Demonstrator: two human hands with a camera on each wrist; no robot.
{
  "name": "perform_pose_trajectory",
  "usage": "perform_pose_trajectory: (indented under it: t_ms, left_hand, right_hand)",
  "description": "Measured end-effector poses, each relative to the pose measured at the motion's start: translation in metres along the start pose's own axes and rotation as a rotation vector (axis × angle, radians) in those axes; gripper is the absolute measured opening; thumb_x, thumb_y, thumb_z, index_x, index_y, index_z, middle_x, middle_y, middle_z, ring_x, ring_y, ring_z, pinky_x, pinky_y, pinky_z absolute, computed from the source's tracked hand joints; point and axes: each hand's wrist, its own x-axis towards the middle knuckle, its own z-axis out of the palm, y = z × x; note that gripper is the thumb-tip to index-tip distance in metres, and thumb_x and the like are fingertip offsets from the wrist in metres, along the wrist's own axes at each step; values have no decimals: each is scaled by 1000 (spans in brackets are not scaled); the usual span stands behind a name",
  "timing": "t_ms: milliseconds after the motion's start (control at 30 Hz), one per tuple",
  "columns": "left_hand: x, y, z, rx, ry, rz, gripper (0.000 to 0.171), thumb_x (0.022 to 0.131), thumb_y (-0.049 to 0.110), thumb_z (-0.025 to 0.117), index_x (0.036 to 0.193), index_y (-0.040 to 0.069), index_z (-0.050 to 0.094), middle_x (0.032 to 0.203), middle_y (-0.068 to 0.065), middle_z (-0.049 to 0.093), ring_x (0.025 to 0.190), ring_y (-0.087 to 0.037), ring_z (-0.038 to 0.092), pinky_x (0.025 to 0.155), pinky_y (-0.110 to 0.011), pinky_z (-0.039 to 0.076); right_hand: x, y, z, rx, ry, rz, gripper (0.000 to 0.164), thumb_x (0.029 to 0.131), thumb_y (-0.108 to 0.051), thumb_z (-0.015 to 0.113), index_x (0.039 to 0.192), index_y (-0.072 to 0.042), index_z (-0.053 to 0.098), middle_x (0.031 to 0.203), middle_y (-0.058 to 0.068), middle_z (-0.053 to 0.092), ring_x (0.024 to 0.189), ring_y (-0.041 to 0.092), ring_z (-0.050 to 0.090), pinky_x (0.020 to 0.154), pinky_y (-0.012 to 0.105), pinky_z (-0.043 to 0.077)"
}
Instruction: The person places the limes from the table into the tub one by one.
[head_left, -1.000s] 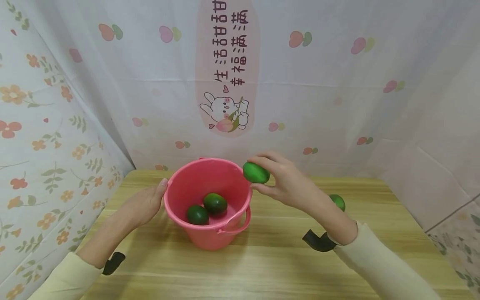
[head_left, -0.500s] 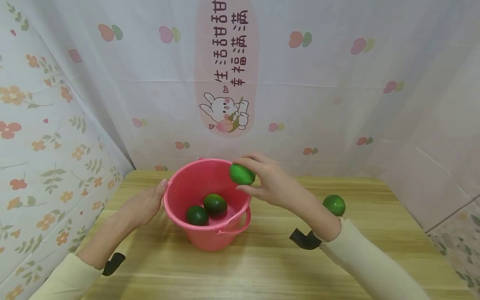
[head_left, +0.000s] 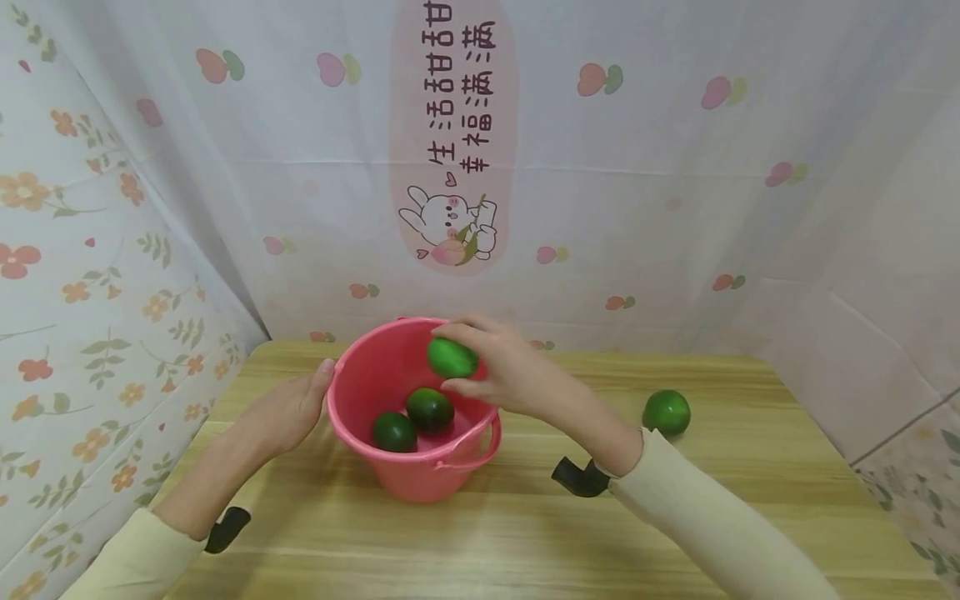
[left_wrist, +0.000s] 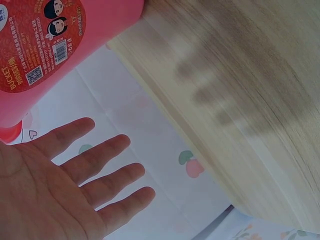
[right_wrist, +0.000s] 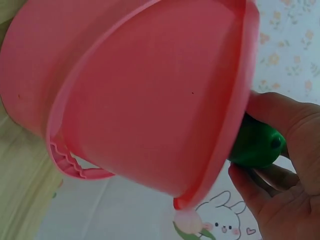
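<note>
A pink plastic bucket [head_left: 416, 482] stands on the table, its mouth facing me. Inside it lie two dark green limes [head_left: 394, 432], side by side near the bottom. My right hand [head_left: 517, 367] pinches a bright green lime [head_left: 452, 357] between thumb and fingers, over the right part of the bucket's mouth. In the right wrist view, the bucket's rim partly covers this lime [right_wrist: 260, 145]. Against the bucket's left side is my left hand [head_left: 288, 412], its thumb at the rim. The left wrist view shows that hand's fingers [left_wrist: 107, 155] straight and spread.
Another green lime [head_left: 667, 412] rests on the wooden table [head_left: 720, 500], to the right of the bucket. The bucket's handle [head_left: 483, 454] hangs at its front right. A patterned curtain [head_left: 615, 225] rises behind the table, and a floral one [head_left: 97, 292] stands at the left.
My right hand has carried the lime leftward, from the bucket's right rim to over its opening. The lime on the table has come out from behind my right arm. The left hand stays put.
</note>
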Motion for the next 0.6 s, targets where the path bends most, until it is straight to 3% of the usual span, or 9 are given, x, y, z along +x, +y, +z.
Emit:
perform_pose_trajectory:
  t_ms: [300,600]
  left_hand:
    - [1,0,1,8,-4,-16,68,112,45,12,149,2,50,146,-21,52,133,-44,48,107,-64,36]
    - [0,0,1,0,5,-4,67,112,43,12,147,1,52,144,-21,54,132,-44,49,107,-64,36]
  right_hand:
    - [-2,0,-1,-24,-8,17,62,83,-21,88,137,-6,61,132,5,61,118,17,56,90,29,55]
    - [-22,13,-23,-14,30,99,59,84,-18,87,137,-9,63,131,4,61,115,19,56,85,33,58]
